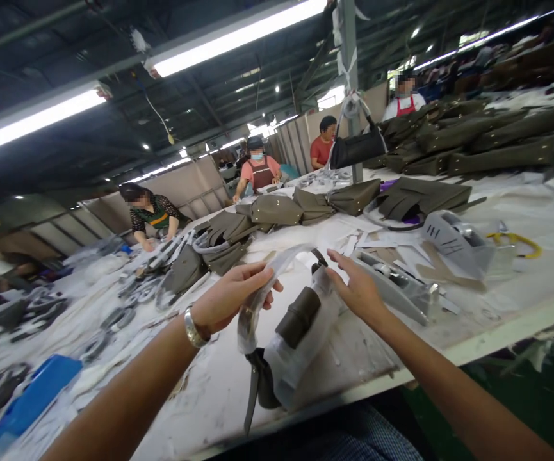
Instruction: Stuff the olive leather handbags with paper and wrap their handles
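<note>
While the head camera looks down over the edge of a long white table (pixel 497 320), the left hand (pixel 231 298) is curled around a strip of clear plastic wrap (pixel 277 266), its fingers and thumb pressed together on the strip just above the table top. On the left wrist sits a metal bracelet (pixel 193 328). The right hand (pixel 358 288) lies against the upper right edge of the same wrap with its fingers stretched out almost straight; whether the thumb pinches the plastic underneath cannot be told. Between the two hands, inside the wrap, is a dark olive roll (pixel 298 317), tilted and resting near the table's front edge. A dark strap (pixel 257 384) hangs from the lower end of the wrap down over that edge. Right of the right hand lie grey moulded pieces (pixel 449 240), and beyond them yellow-handled scissors (pixel 514 240). Olive bags (pixel 277 208) lie in heaps across the middle of the table, with a larger pile (pixel 473 137) at the far right. A black bag (pixel 356 148) hangs on a post. A blue tray (pixel 31 397) shows at the lower left. Several other people (pixel 152 214) work along the table's far side.
</note>
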The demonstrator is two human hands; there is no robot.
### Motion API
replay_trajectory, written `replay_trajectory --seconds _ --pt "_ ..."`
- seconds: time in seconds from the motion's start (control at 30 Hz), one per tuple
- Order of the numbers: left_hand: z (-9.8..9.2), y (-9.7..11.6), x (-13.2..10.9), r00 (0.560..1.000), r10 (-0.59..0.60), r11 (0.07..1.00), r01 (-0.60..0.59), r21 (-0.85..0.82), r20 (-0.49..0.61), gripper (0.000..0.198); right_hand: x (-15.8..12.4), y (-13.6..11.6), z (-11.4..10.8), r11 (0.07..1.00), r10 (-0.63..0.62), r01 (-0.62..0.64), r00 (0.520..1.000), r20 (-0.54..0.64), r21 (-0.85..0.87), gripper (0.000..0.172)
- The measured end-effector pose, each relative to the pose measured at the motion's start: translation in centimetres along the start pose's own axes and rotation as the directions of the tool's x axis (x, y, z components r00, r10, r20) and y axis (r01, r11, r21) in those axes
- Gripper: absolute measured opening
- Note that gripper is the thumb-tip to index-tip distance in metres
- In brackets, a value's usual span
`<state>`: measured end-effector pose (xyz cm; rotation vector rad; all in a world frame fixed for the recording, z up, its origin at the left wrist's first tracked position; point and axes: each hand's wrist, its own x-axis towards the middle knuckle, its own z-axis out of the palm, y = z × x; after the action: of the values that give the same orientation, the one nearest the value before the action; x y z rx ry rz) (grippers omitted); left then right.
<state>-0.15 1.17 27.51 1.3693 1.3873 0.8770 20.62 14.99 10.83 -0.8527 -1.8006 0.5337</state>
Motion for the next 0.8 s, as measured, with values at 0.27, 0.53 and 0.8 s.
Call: replay_trajectory --seconds 0.27,0.53,0.8 --pt "0.7 -0.6 0.6 0.986 0.086 0.996 -0.079 0.052 -0.146 0.051 -4.1 -7.8 0.3 0.921 -0.181 0.039 0.924 0.337 0.388 0.027" --pt "-0.5 -4.4 -4.9 0.996 -0.059 0.992 0.05 -0.12 -0.073 0.056 -5.2 -5.1 -1.4 0.972 -0.035 -0.025 0.968 0.25 0.233 0.024" --pt "1.5 -4.4 -3.7 0.892 0.241 0.956 -0.287 -0.067 -0.382 0.043 -6.2 -2.4 2.0 0.994 -0.089 0.065 0.949 0.303 0.089 0.035"
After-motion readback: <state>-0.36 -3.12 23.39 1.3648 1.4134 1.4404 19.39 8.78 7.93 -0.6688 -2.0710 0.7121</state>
